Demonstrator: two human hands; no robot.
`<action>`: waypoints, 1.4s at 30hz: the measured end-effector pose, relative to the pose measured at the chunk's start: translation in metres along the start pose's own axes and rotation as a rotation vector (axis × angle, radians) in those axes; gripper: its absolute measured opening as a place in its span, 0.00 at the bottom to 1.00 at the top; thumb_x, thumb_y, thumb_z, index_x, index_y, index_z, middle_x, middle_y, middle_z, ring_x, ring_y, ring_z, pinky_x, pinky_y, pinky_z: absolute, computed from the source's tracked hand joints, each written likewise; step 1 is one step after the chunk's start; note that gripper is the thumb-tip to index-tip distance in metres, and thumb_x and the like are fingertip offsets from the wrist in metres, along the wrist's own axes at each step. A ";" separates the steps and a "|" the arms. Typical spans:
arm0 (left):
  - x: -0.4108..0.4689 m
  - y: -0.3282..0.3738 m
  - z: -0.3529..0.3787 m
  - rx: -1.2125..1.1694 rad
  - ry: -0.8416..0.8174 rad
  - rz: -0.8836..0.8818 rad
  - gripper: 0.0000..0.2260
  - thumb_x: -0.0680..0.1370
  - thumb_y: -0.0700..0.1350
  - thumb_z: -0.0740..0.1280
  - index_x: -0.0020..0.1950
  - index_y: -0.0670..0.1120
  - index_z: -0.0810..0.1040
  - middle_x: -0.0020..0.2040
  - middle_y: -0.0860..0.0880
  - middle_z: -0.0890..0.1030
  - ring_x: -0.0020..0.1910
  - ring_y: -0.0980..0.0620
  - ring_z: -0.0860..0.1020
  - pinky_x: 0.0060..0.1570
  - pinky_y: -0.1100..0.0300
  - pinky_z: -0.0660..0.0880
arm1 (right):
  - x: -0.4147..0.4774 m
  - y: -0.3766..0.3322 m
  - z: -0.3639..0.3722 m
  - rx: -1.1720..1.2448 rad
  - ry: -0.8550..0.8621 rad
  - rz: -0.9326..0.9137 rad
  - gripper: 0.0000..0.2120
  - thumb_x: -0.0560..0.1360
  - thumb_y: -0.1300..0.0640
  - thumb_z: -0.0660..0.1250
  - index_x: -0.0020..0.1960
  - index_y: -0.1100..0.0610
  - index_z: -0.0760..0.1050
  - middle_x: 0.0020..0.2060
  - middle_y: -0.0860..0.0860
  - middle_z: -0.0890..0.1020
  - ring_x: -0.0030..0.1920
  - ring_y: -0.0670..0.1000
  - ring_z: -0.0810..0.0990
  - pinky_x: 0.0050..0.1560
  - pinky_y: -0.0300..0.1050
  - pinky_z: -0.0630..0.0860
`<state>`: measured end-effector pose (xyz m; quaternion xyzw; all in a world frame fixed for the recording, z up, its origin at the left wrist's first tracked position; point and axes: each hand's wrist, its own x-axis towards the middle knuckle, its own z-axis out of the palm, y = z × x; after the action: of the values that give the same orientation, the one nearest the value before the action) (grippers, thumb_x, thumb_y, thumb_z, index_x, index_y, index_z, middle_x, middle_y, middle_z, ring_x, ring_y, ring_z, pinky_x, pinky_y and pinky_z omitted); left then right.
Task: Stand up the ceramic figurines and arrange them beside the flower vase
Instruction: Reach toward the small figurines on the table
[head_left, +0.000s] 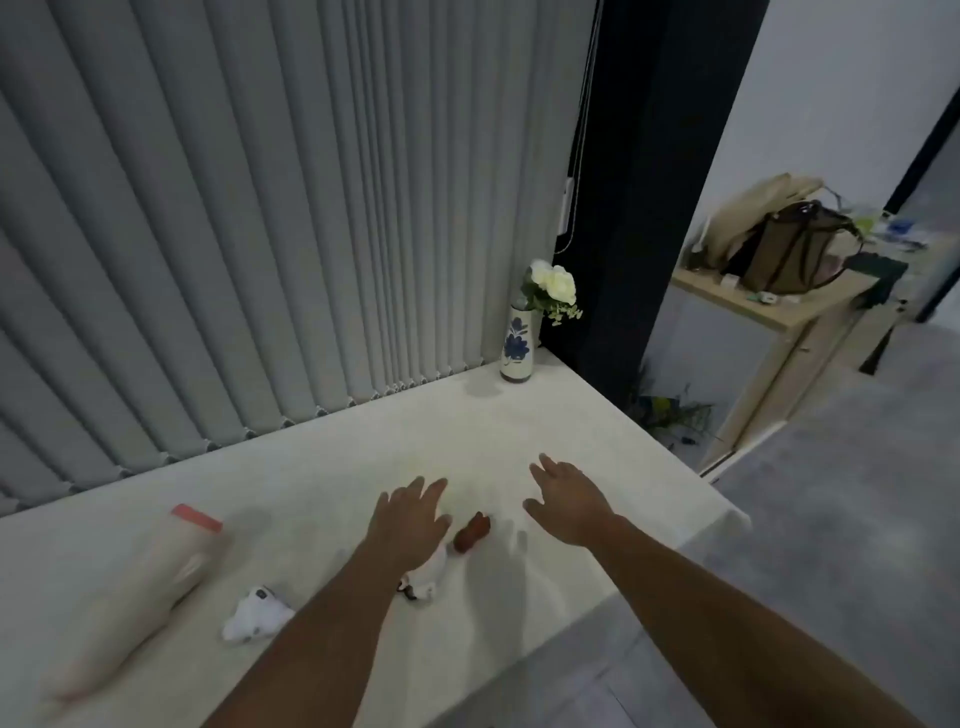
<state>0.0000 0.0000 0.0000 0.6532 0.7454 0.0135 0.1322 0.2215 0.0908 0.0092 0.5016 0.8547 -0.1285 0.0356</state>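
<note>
our two hands reach out over a pale tabletop (519, 431) whose right edge runs diagonally from the far corner toward us, with grey floor beyond it. the stretch of table between our hands and the flower vase (516, 349) lies open; the vase stands upright at the far corner, close to the vertical blinds (260, 208) that wall off the table's back edge.

our left hand (408, 522) hovers flat, fingers spread, holding nothing, just above a white figurine (427, 574) lying on its side, which it partly covers. a brown figurine (471, 531) lies tipped over just right of that hand. our right hand (569, 501) is open too, palm down, empty, apart from the brown piece. another white figurine (254, 616) lies toppled nearer us, beside our left forearm.

a long pale cylinder with a red end (156, 577) lies at left, blurred; we cannot tell what it is. a side table (769, 306) with a bag (795, 249) stands well off to the right.
</note>
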 end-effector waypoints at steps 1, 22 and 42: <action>0.001 0.004 0.005 -0.002 -0.023 -0.001 0.25 0.81 0.55 0.55 0.77 0.52 0.54 0.78 0.45 0.58 0.75 0.44 0.62 0.74 0.46 0.56 | -0.002 0.005 0.003 0.010 -0.017 0.024 0.30 0.80 0.47 0.56 0.77 0.58 0.54 0.78 0.55 0.52 0.76 0.57 0.55 0.77 0.54 0.53; 0.031 0.045 0.078 0.024 0.052 -0.069 0.26 0.77 0.36 0.58 0.73 0.53 0.65 0.60 0.48 0.80 0.62 0.48 0.76 0.76 0.46 0.50 | 0.023 0.088 0.079 0.377 0.019 0.127 0.24 0.76 0.67 0.56 0.69 0.52 0.67 0.66 0.51 0.73 0.65 0.53 0.70 0.62 0.48 0.73; 0.032 0.070 0.081 -0.084 0.062 -0.140 0.23 0.77 0.37 0.57 0.72 0.49 0.64 0.60 0.47 0.78 0.59 0.46 0.74 0.55 0.54 0.71 | 0.020 0.106 0.089 0.445 0.068 -0.018 0.24 0.77 0.67 0.57 0.71 0.52 0.67 0.66 0.48 0.73 0.65 0.49 0.72 0.65 0.45 0.71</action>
<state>0.0815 0.0291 -0.0705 0.5926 0.7918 0.0556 0.1370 0.2971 0.1336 -0.1003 0.4936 0.8104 -0.2973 -0.1061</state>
